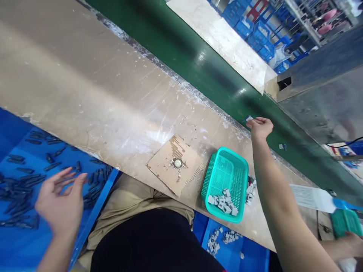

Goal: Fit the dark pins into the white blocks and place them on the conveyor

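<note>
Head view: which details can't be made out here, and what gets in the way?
All in the head view:
Small white-and-blue piece: partly covered by the right hand pinching it.
Small light-grey blocks beside the turquoise plastic mesh basket: partly hidden by the basket.
Flat white printed sheet: print too small and blurred to read.
Co-worker's hand: cut off by the right edge.
Large blue plastic bin: cut off by the left edge.

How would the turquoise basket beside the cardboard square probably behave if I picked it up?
The turquoise basket would probably feel light, since its walls look like thin, perforated plastic. It might dip toward the end nearest you, where the small pale pieces are gathered. They seem loose, so they could slide if it tilts.
</note>
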Demonstrator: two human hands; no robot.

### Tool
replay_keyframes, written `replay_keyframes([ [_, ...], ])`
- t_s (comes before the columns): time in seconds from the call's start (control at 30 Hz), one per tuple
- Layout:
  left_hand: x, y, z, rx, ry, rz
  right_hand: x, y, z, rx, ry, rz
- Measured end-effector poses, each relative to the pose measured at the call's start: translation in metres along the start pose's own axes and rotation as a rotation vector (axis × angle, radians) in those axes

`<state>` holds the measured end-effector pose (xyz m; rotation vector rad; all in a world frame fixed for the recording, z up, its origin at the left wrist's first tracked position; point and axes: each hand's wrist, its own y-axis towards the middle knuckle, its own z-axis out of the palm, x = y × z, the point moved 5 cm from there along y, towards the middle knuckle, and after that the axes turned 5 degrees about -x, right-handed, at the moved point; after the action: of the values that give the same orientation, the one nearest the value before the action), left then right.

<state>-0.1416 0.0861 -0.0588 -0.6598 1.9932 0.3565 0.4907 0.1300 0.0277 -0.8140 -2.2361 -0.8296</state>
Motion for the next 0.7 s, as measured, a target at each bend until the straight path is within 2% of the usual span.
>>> replay_keyframes([
  [0.07,0.024,0.014,0.011,0.129,0.239,0.077,-0.008,0.001,-0.007,-0.044,0.028,0.079],
  [0.13,0.043,0.020,0.029,0.314,0.423,0.159,-0.004,-0.011,-0.015,-0.050,0.055,0.131],
  [0.2,0.060,0.017,0.047,0.514,0.523,0.141,0.007,-0.033,-0.025,0.023,0.083,0.140],
  [0.27,0.068,0.012,0.058,0.641,0.564,0.086,0.025,-0.062,-0.037,0.141,0.103,0.109],
  [0.33,0.067,0.009,0.062,0.666,0.588,0.085,0.044,-0.096,-0.050,0.301,0.090,0.049],
  [0.47,0.054,0.007,0.063,0.644,0.639,0.134,0.072,-0.180,-0.060,0.884,-0.170,-0.045],
  [0.5,0.051,0.007,0.063,0.638,0.646,0.143,0.075,-0.199,-0.062,0.977,-0.239,-0.063],
  [0.6,0.045,0.008,0.063,0.625,0.658,0.140,0.080,-0.238,-0.062,1.084,-0.305,-0.103],
  [0.7,0.044,0.008,0.063,0.608,0.677,0.092,0.082,-0.258,-0.052,1.126,-0.258,-0.180],
])
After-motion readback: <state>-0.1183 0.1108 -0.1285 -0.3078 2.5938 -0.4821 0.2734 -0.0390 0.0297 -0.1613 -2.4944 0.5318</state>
